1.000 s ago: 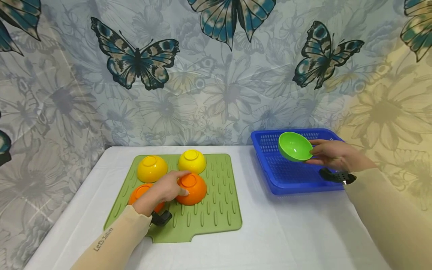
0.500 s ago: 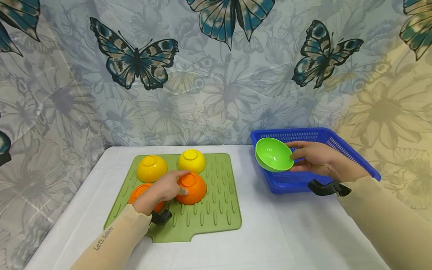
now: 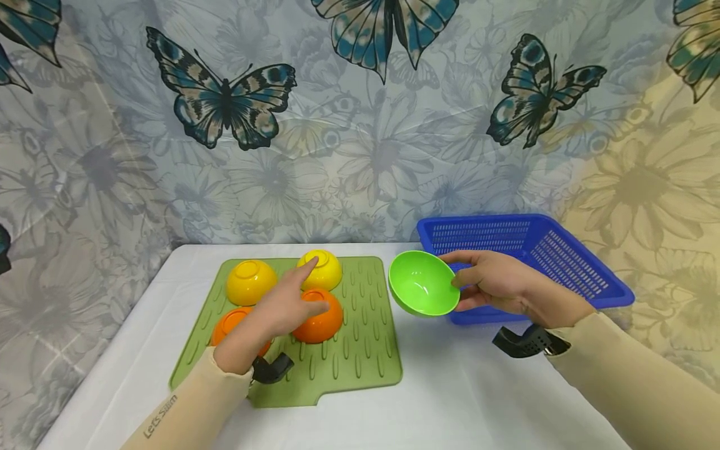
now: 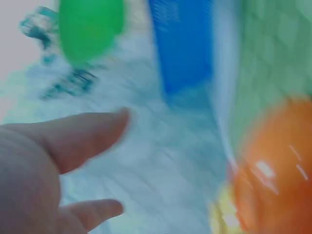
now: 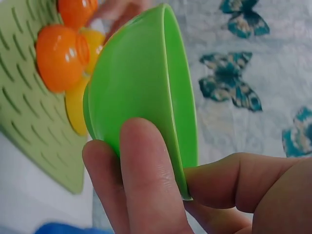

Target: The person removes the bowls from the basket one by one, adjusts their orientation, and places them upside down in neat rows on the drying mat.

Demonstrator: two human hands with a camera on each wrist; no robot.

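Observation:
Pinched at its rim by my right hand point(image 3: 500, 284), a green bowl point(image 3: 423, 284) hangs in the air between the mat and the basket. It tilts with its hollow side up and toward me; the right wrist view shows thumb and fingers on either side of its wall. My left hand point(image 3: 287, 303) hovers above the front right orange bowl point(image 3: 323, 322), thumb and index finger spread, holding nothing. In the blurred left wrist view, a gap shows between the fingers and the orange bowl point(image 4: 282, 165). The left arm partly hides another orange bowl point(image 3: 229, 322).
Two yellow bowls, a left one point(image 3: 250, 284) and a right one point(image 3: 329, 275), stand upside down at the back of the green ridged mat point(image 3: 365, 344). Behind my right hand stands a blue perforated basket point(image 3: 585, 269). A butterfly-patterned cloth point(image 3: 382, 156) hangs behind the white-covered table point(image 3: 439, 387).
My right hand has carried the green bowl left and toward me, out from over the basket. The left hand, earlier touching the front right orange bowl, has let go and lifted off.

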